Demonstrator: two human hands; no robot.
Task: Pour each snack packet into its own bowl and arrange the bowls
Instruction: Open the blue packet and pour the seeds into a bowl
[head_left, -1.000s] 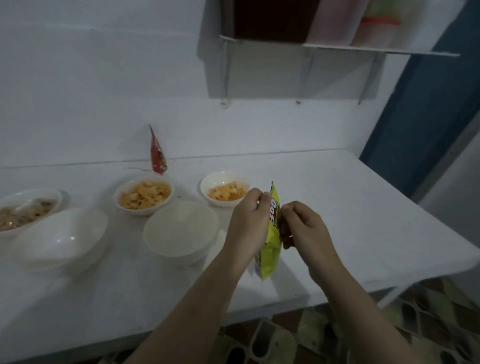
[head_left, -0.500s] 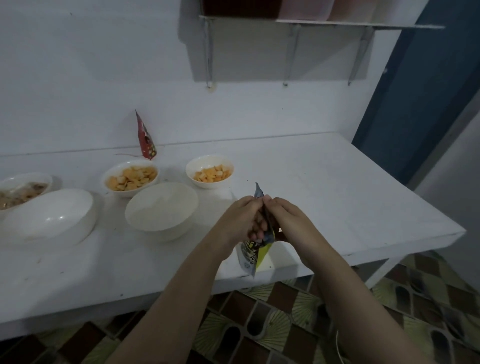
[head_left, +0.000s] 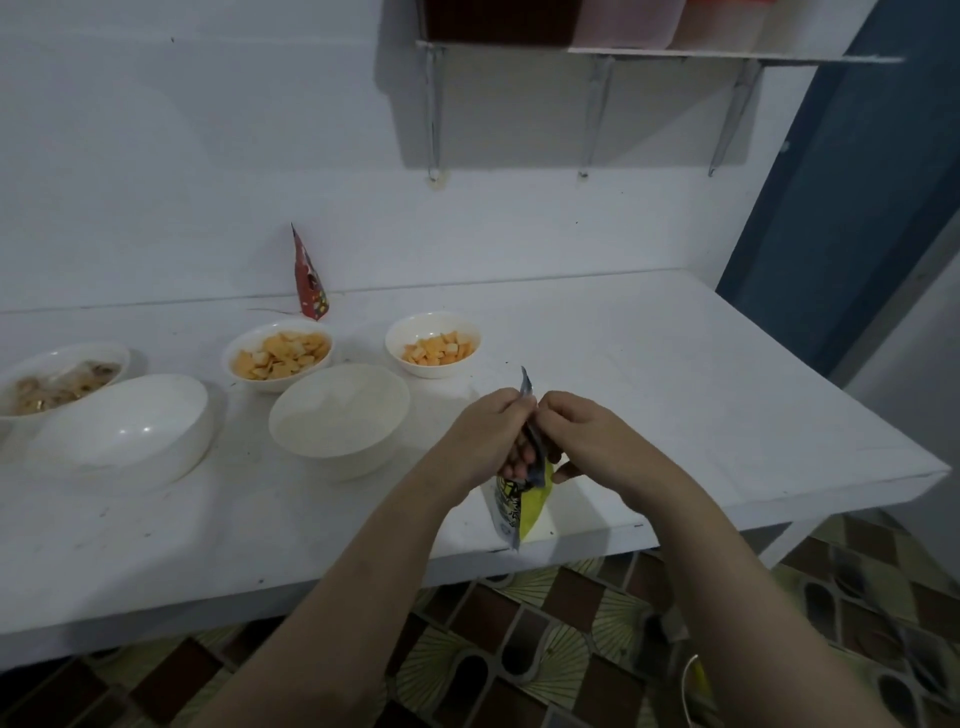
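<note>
- Both hands, left hand (head_left: 491, 434) and right hand (head_left: 582, 436), pinch the packet (head_left: 519, 501) top above the table (head_left: 675, 415) edge, lower than 1 second ago.
- Tearing appears underway; empty bowl (head_left: 337, 415) sits just left, awaiting the pour.

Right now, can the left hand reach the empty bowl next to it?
Probably yes, but not freely: the bowl sits just beside the left hand with nothing between, yet that hand grips the packet with the right hand.
</note>
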